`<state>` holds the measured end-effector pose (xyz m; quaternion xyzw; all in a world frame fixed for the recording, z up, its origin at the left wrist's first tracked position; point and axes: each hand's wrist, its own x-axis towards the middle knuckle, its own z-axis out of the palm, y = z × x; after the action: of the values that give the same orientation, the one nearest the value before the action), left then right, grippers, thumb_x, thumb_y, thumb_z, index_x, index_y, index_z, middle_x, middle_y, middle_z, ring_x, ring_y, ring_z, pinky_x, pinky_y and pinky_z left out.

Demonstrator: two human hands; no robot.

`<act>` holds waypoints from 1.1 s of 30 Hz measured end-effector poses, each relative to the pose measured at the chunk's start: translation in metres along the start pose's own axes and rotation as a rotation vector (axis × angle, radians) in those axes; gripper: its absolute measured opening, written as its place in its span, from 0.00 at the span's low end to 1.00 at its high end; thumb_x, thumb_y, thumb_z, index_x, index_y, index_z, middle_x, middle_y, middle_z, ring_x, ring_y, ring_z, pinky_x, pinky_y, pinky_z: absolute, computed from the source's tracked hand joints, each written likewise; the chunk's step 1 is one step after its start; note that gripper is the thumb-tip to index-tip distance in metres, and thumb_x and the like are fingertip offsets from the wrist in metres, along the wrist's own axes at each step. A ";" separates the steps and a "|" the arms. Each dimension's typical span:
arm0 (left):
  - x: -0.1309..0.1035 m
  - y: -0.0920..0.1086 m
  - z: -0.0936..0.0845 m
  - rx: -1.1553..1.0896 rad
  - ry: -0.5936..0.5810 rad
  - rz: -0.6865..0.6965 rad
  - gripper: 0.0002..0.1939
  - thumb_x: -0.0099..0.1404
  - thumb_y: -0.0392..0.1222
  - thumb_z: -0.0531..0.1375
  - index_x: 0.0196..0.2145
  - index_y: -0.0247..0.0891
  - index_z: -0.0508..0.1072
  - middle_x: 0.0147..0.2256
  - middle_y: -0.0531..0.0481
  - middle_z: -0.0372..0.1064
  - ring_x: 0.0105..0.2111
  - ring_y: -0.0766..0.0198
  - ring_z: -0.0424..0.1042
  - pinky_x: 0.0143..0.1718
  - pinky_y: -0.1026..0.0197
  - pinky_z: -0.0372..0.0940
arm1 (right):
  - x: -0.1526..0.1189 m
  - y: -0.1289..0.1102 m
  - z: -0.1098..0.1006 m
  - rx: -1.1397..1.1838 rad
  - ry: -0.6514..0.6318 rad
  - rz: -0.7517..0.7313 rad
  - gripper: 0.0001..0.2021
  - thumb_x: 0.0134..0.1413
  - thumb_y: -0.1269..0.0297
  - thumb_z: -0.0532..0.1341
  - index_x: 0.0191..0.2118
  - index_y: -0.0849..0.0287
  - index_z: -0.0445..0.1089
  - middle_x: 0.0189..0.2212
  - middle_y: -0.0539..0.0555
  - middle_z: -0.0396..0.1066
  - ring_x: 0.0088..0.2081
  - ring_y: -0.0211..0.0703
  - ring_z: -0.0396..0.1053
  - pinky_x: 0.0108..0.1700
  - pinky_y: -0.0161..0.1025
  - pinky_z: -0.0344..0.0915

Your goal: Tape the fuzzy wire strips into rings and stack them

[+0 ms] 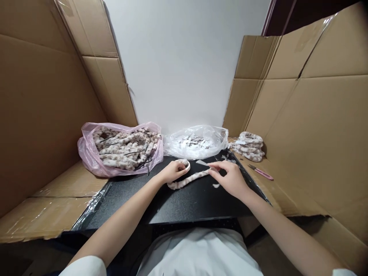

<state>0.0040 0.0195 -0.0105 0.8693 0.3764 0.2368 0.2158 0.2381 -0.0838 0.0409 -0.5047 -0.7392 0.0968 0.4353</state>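
My left hand (pixel 172 171) is closed around the near side of a small white ring (pixel 188 167), and something pale and fluffy shows inside it. A fuzzy white-and-brown cord (pixel 189 179) curves over the black table from below that hand towards my right hand (pixel 230 177). The fingers of my right hand are pinched together at the cord's far end. A pale, thin strip (pixel 202 163) sticks out leftwards from the same fingertips. What lies between thumb and fingers is partly hidden. Under the right hand rests a small white scrap (pixel 216 185).
A pink plastic bag (pixel 86 159) full of fuzzy cords with dark ties stands at the left. Behind my hands lies a clear bag (pixel 220 134) of small dark-and-white pieces. Bundled fuzzy cords (pixel 251 146) and pink-handled snips (pixel 263 173) are at the right. Cardboard walls (pixel 316 126) flank the table (pixel 184 209).
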 end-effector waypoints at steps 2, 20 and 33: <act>-0.004 -0.003 0.000 0.053 -0.022 0.061 0.16 0.63 0.48 0.55 0.25 0.35 0.73 0.22 0.52 0.65 0.23 0.68 0.60 0.26 0.64 0.51 | 0.009 0.010 0.006 0.152 0.038 0.077 0.11 0.51 0.61 0.62 0.39 0.56 0.76 0.31 0.54 0.77 0.33 0.46 0.72 0.39 0.43 0.66; -0.008 0.024 0.003 -0.558 0.072 0.109 0.25 0.62 0.59 0.53 0.19 0.34 0.64 0.22 0.52 0.58 0.26 0.67 0.58 0.31 0.62 0.56 | 0.050 0.039 0.080 0.985 -0.219 0.028 0.62 0.37 0.64 0.71 0.66 0.44 0.23 0.41 0.51 0.74 0.40 0.41 0.73 0.48 0.47 0.67; -0.009 0.028 0.000 -1.095 -0.135 -0.449 0.23 0.58 0.62 0.56 0.36 0.38 0.63 0.25 0.53 0.67 0.15 0.74 0.56 0.17 0.69 0.49 | 0.037 0.036 0.092 0.925 -0.058 0.164 0.56 0.38 0.63 0.70 0.67 0.49 0.32 0.29 0.46 0.74 0.32 0.42 0.74 0.42 0.45 0.72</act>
<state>0.0140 -0.0041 0.0029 0.5437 0.3597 0.2892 0.7010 0.1893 -0.0087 -0.0151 -0.3118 -0.5879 0.4641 0.5846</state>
